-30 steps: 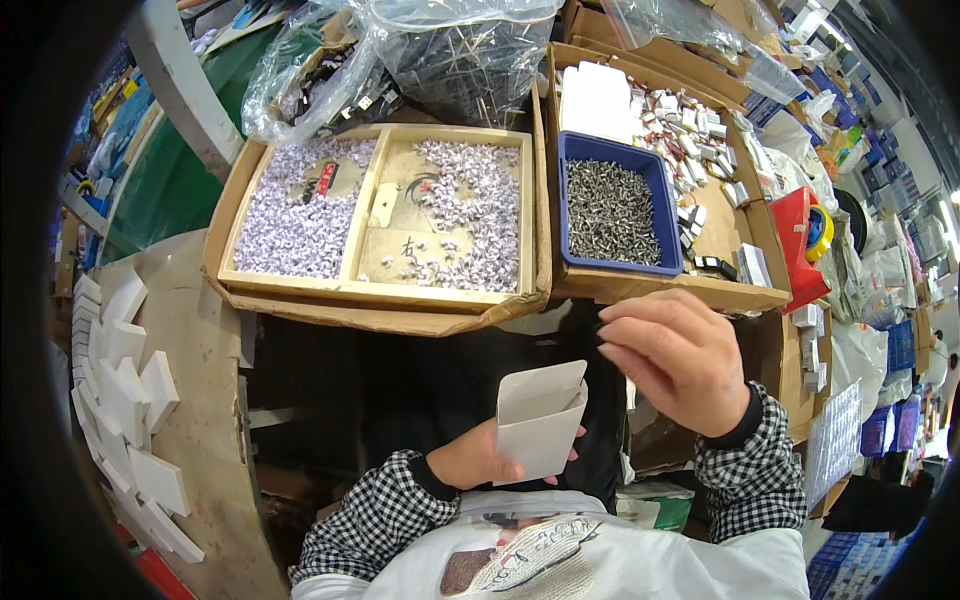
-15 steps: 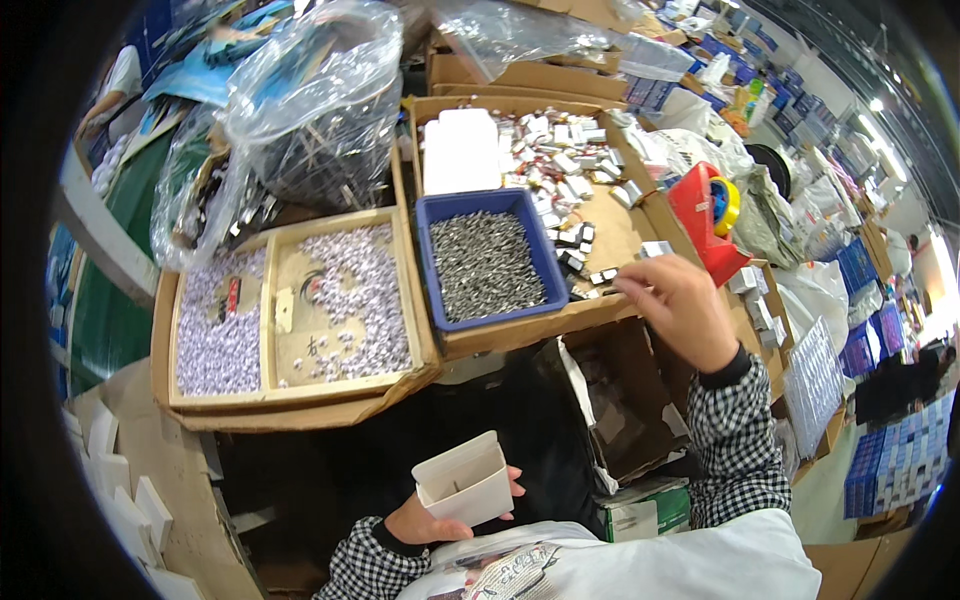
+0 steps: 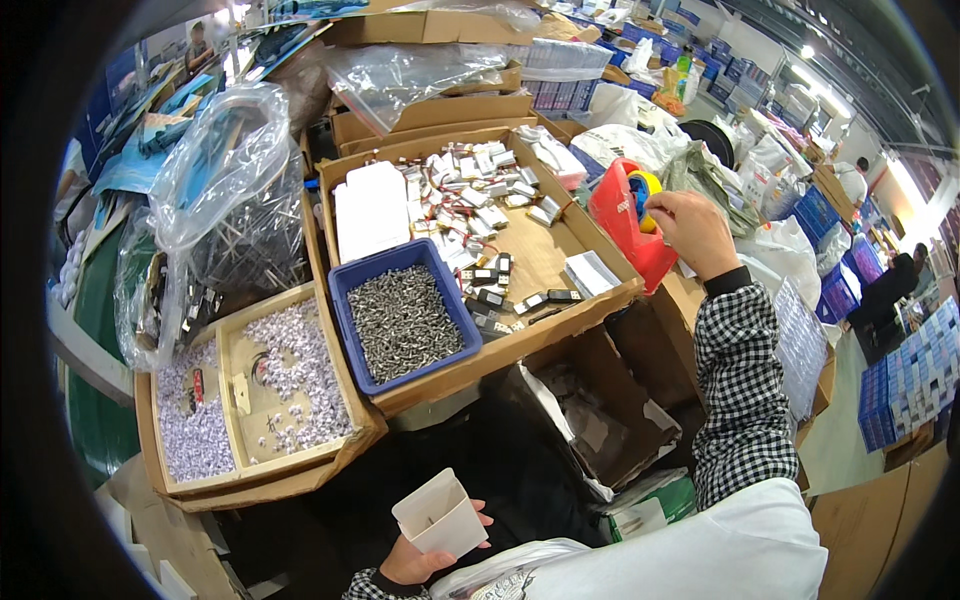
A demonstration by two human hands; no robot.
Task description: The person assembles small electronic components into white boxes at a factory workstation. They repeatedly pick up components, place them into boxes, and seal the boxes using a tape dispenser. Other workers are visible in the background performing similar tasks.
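Observation:
My left hand is closed around a small white carton whose top is open. Something thin and dark shows inside it, too small to name. Further out to the right, my right hand has its thumb and fingers pinched together. It is beside a red tape dispenser and its yellow tape roll; whether anything is in the pinch is hidden. Below and left of that hand, a stack of white papers lies in a shallow cardboard tray, close to several small black devices.
A blue bin of small metal screws stands in the cardboard tray, near silver battery-like packs with wires. At left, a wooden divided tray holds small white parts. An opened cardboard box sits below. Clear plastic bags bulge behind.
My right hand has moved from above the black devices, up and outward to the tape dispenser. The whole view has shifted. My left hand still holds the white carton.

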